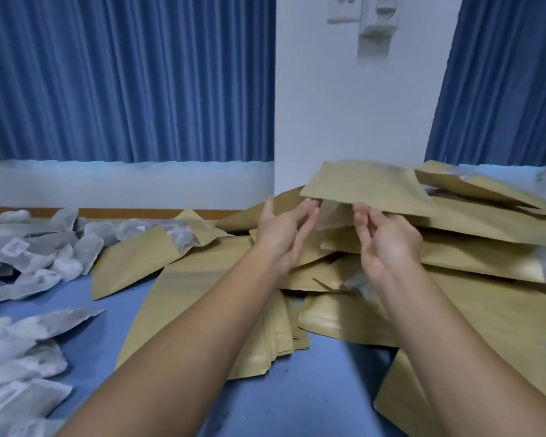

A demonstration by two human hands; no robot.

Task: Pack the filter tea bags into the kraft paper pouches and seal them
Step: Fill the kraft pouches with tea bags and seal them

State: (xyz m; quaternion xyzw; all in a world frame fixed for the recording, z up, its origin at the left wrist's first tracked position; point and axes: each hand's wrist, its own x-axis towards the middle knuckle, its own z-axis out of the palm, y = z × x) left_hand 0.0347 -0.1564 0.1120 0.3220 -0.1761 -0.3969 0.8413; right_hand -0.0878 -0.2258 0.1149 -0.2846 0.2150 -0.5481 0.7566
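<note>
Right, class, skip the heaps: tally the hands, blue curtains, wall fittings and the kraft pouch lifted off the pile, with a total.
hands: 2, left hand and right hand
blue curtains: 2, left curtain and right curtain
wall fittings: 2, switch plate and dial unit
raised kraft pouch: 1
total: 7

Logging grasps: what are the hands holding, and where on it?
A kraft pouch, by its near edge: the right hand pinches it, the left hand touches its near-left corner with straight fingers.
</note>
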